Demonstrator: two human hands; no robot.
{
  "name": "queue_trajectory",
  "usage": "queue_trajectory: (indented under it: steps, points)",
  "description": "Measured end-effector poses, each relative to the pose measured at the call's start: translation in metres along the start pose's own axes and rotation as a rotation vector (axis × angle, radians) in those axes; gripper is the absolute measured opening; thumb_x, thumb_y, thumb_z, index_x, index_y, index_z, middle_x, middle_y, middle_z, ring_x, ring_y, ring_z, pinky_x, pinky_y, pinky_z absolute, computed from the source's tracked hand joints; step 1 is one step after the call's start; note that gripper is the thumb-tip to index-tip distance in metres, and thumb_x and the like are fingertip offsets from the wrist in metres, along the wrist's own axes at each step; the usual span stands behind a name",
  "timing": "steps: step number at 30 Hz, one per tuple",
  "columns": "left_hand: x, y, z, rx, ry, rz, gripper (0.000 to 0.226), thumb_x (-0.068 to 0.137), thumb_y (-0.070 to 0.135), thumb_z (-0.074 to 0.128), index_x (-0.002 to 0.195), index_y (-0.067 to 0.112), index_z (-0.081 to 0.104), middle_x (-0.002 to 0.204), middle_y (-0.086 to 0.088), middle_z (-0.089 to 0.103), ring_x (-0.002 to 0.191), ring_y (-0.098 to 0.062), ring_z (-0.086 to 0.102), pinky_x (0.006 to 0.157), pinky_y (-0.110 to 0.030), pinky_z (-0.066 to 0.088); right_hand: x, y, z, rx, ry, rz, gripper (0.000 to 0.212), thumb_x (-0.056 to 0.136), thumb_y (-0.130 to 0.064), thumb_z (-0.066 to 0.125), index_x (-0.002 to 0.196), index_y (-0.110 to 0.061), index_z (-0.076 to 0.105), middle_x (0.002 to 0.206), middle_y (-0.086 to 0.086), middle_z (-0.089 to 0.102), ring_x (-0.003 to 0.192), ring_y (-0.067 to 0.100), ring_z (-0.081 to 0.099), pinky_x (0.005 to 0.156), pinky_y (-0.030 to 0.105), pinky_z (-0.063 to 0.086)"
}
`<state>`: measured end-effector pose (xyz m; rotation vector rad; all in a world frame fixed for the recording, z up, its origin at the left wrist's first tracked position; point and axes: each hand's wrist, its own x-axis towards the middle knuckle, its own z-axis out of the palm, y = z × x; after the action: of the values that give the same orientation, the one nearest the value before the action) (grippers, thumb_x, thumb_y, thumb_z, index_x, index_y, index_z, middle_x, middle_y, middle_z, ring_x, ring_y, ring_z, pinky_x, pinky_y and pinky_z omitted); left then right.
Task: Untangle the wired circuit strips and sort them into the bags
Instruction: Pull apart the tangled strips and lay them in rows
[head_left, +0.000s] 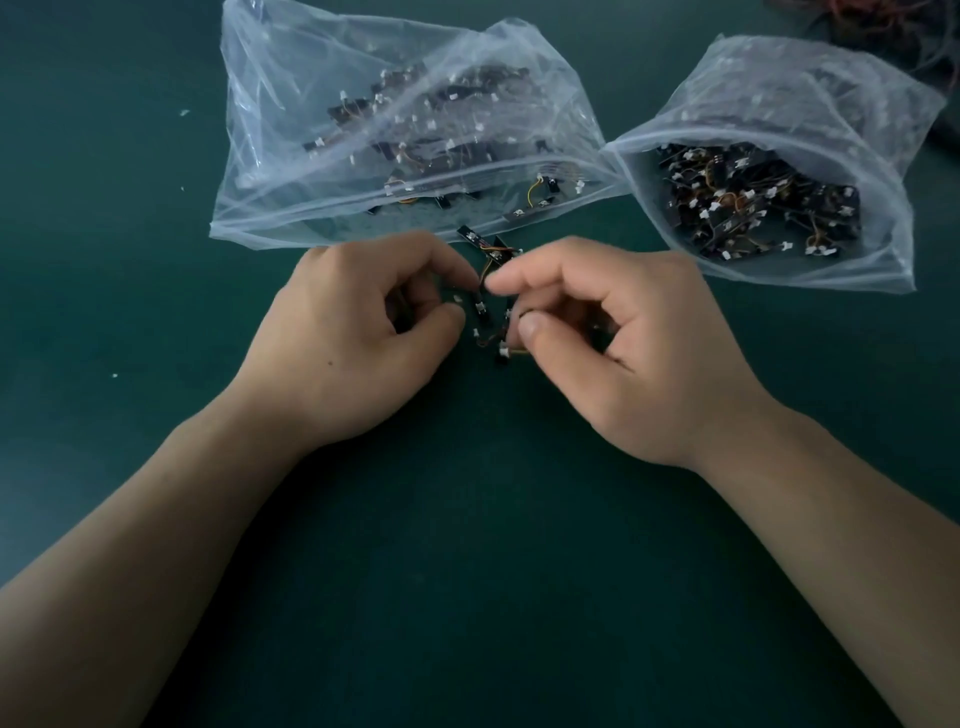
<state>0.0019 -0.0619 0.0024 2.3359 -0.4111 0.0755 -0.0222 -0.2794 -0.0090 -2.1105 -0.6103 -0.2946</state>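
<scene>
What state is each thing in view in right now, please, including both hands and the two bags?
tangled strips: joined by wires, between the hands, not yet bagged.
left hand: fingers curled, pinching the tangle.
right hand: fingers curled, pinching the same tangle.
left bag: lying flat, holds strips, mouth towards the hands.
right bag: mouth open, well filled with strips.
wire heap: tangled, partly out of frame.

Bare left hand (353, 338), bare right hand (628, 353), bare forearms (156, 519)

Green table (493, 571) holds left bag (291, 104), right bag (779, 93), seemingly loose strips (480, 241).
</scene>
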Motion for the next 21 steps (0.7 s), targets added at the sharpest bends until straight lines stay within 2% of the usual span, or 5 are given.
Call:
queue_trajectory:
  steps: [2,5,10,15,21]
  points:
    - [0.001,-0.001,0.000,-0.069,0.004,0.000,0.019,0.084,0.026,0.065,0.099,0.032,0.074,0.073,0.010,0.072,0.061,-0.014,0.062,0.061,-0.019,0.046,0.000,0.000,0.000,-0.018,-0.055,0.031,0.021,0.095,-0.010,0.065,0.113,-0.016,0.074,0.079,-0.009,0.075,0.060,0.026,0.068,0.057,0.042,0.052]
    - [0.002,-0.003,-0.001,-0.126,-0.008,-0.013,0.019,0.084,0.021,0.061,0.094,0.031,0.075,0.067,0.008,0.073,0.058,-0.010,0.065,0.060,-0.016,0.047,0.001,-0.002,0.000,-0.084,-0.105,0.064,0.016,0.098,-0.021,0.063,0.107,-0.021,0.076,0.069,-0.012,0.071,0.054,0.019,0.066,0.053,0.041,0.051]
    - [0.002,-0.004,-0.004,-0.250,-0.019,-0.017,0.028,0.081,0.009,0.059,0.087,0.030,0.077,0.060,0.006,0.072,0.048,-0.002,0.059,0.051,-0.012,0.043,0.003,-0.007,-0.001,-0.190,-0.061,0.063,0.021,0.101,-0.026,0.055,0.102,-0.024,0.075,0.060,-0.019,0.060,0.063,0.011,0.064,0.056,0.038,0.050]
    - [0.001,-0.003,-0.005,-0.291,-0.055,0.002,0.027,0.080,0.010,0.059,0.085,0.030,0.077,0.061,0.002,0.072,0.048,-0.007,0.062,0.051,-0.014,0.044,0.003,-0.009,0.001,-0.264,-0.054,0.044,0.016,0.096,-0.025,0.059,0.096,-0.024,0.075,0.070,-0.012,0.064,0.067,0.011,0.060,0.060,0.038,0.050]
    - [0.001,-0.002,-0.006,-0.282,-0.107,0.003,0.031,0.071,0.006,0.050,0.077,0.026,0.074,0.049,0.004,0.061,0.041,-0.006,0.049,0.046,-0.015,0.039,0.003,-0.008,0.002,-0.351,-0.165,-0.072,0.013,0.085,-0.017,0.067,0.093,-0.021,0.077,0.081,-0.010,0.058,0.081,0.016,0.055,0.081,0.043,0.047]
